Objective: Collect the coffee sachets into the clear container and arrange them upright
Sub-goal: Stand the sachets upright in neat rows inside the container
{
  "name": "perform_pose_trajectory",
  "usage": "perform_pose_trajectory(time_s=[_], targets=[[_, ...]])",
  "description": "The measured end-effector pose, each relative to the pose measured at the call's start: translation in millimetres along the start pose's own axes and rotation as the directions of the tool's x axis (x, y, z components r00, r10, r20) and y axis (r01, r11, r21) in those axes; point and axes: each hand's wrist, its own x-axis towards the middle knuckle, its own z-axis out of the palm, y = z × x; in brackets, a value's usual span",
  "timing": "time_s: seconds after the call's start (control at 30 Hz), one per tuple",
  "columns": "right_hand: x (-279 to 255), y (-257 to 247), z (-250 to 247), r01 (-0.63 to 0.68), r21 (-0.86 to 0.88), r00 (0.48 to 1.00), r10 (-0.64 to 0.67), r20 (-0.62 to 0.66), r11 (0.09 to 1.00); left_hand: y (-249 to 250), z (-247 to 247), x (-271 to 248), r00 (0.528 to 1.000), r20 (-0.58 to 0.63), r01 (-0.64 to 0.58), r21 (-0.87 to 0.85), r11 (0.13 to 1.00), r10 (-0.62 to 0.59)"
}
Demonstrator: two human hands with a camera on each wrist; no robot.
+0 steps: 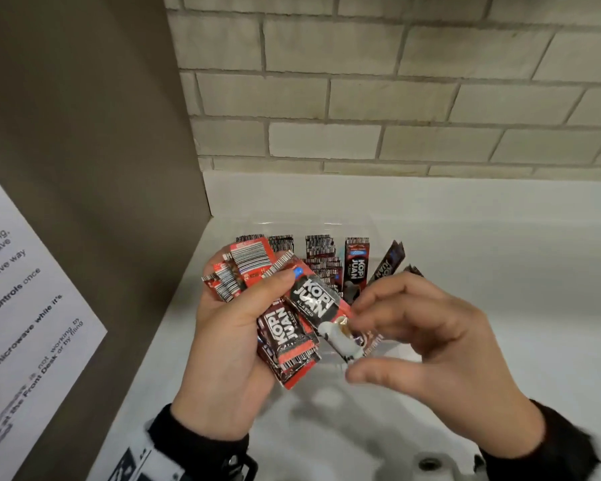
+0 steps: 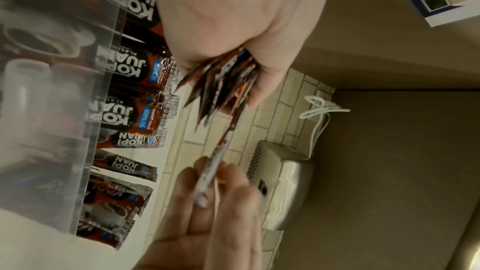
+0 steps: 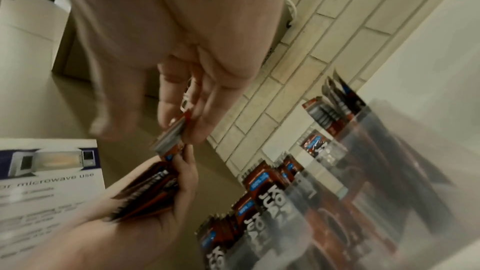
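White table (image 1: pixel 500 272) running beneath your fingers (image 1: pixel 379 300), clear container (image 1: pixel 373 222) standing on it just beyond them, sachets (image 1: pixel 356 269) upright inside, brown panel (image 1: pixel 101 133) rising from its left edge beside your left-hand fingers.

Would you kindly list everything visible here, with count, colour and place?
Clear container: one, transparent, on the counter by the wall.
Upright sachets: several, count unclear, dark red-black, standing in the container.
Sachet bundle: several, red-black, in the left hand.
Single sachet: one, black-red, pinched by the right hand.
Counter: one, white.
Brick wall: cream.
Microwave notice: one, white, far left.
Left hand: grips the bundle.
Right hand: pinches the single sachet.
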Motion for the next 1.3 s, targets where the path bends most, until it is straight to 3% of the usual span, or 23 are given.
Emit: perform_pose_trajectory(time_s=[0.13, 0.3, 0.4, 0.53, 0.6, 0.67, 0.77, 0.83, 0.97, 1.03, 1.17, 1.3], targets=[[6.1, -0.3, 5.6, -0.329, 0.157, 0.941, 0.336, -0.026, 0.931, -5.2, 4.1, -2.5, 0.995, 0.037, -0.092, 0.004, 0.996, 0.092], [8.1, -5.4, 17.1, -0.422, 0.276, 0.896, 0.444, -0.02, 0.864, -18.3, 7.2, -5.4, 0.996, 0.032, -0.088, 0.067, 0.994, 0.086], [13.4, -9.2, 15.5, -0.465, 0.122, 0.885, 0.464, 0.041, 0.877, -20.7, 3.8, -4.6, 0.997, 0.035, -0.079, 0.107, 0.991, 0.076], [44.6, -27.0, -11.7, -0.398, -0.135, 0.914, 0.405, 0.023, 0.907, -19.4, -2.0, -2.8, 0.987, 0.148, 0.014, 0.261, 0.965, -0.054], [65.7, -39.2, -25.3, -0.317, -0.351, 0.911, 0.386, 0.147, 0.881, -20.3, -2.7, -3.4, 0.967, 0.212, 0.067, 0.32, 0.945, -0.14], [82.6, -46.3, -31.3, -0.267, -0.476, 0.842, 0.442, 0.308, 0.838, -21.4, -0.8, -4.0, 0.955, 0.237, 0.095, 0.33, 0.939, -0.18], [101.4, -48.4, -37.0, -0.254, -0.551, 0.75, 0.521, 0.406, 0.795, -20.3, 1.9, -3.0, 0.959, 0.226, 0.102, 0.299, 0.949, -0.174], [115.9, -50.7, -46.2, -0.265, -0.56, 0.756, 0.53, 0.384, 0.785, -15.4, -0.3, 0.4, 0.976, 0.156, 0.11, 0.253, 0.961, -0.153], [150.0, -49.4, -72.0, -0.253, -0.639, 0.848, 0.485, 0.216, 0.726, -0.3, -6.4, 8.3, 0.996, -0.026, 0.085, 0.14, 0.987, -0.082], [161.1, -39.0, -77.4, -0.23, -0.711, 0.861, 0.479, 0.169, 0.664, 6.2, -8.7, 11.1, 0.995, -0.063, 0.083, 0.096, 0.992, -0.077], [165.8, -9.8, -68.1, -0.167, -0.824, 0.822, 0.539, 0.187, 0.541, 13.1, -14.1, 15.1, 0.99, -0.099, 0.106, 0.039, 0.994, -0.102], [164.0, 17.3, -52.4, -0.115, -0.855, 0.75, 0.609, 0.259, 0.506, 13.3, -15.2, 16.5, 0.987, -0.104, 0.127, 0.018, 0.992, -0.124]])
